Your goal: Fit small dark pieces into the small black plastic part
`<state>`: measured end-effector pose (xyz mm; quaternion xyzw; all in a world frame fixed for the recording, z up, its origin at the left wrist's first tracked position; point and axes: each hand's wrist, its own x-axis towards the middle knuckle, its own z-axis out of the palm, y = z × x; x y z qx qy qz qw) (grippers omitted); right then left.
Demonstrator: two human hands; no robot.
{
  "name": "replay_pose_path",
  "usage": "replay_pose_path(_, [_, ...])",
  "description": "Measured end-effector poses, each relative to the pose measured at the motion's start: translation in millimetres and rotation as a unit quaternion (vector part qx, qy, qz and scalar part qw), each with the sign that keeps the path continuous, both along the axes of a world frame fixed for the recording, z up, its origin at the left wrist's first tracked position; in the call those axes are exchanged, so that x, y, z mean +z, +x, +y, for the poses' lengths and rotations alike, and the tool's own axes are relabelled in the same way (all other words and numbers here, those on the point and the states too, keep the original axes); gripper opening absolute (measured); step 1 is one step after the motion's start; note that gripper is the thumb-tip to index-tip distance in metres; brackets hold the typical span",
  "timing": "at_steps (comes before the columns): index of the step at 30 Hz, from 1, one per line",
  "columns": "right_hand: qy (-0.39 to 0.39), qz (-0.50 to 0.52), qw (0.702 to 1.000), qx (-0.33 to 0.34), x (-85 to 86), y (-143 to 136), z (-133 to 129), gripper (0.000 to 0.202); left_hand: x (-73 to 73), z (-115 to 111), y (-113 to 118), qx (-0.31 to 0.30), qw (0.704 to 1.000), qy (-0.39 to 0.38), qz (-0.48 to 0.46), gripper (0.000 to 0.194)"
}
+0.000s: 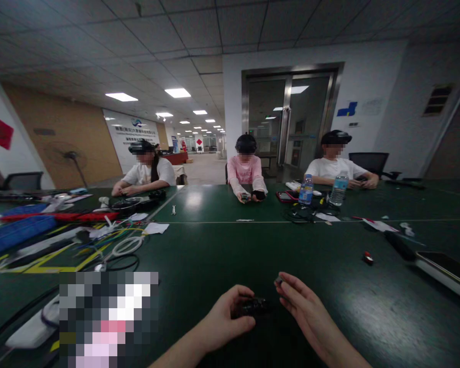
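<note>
Low over the green table, my left hand (230, 313) curls its thumb and fingers around a small, dark, glossy black object (257, 305). Its exact kind is too dark to make out. Just to the right, my right hand (302, 304) is raised with thumb and fingers pinched together. A tiny greyish piece (278, 280) sits between those fingertips, too small to name. A short gap separates the black object from my right hand.
A green table (199, 255) spreads ahead. Cables (126, 246), a blue basket (19, 232) and a white power strip (32, 324) crowd the left. At right lie a small red-and-black item (367, 257) and a flat device (448, 271). Bottles (339, 189) and three seated people are across.
</note>
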<state>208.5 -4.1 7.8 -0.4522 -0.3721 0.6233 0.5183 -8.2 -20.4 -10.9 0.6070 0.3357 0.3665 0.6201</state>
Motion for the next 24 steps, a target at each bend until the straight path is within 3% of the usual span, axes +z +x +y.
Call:
replay_pose_path(15, [-0.064,0.107,0.992,-0.016,2.0,-0.2,1.7,0.039,14.2,-4.4,3.8,0.012,1.000,-0.012,0.015,0.044])
replay_pose_path(24, [-0.076,0.127,0.989,-0.019,2.4,-0.4,2.0,0.040,-2.9,0.6,-0.2,0.000,1.000,0.009,-0.009,0.044])
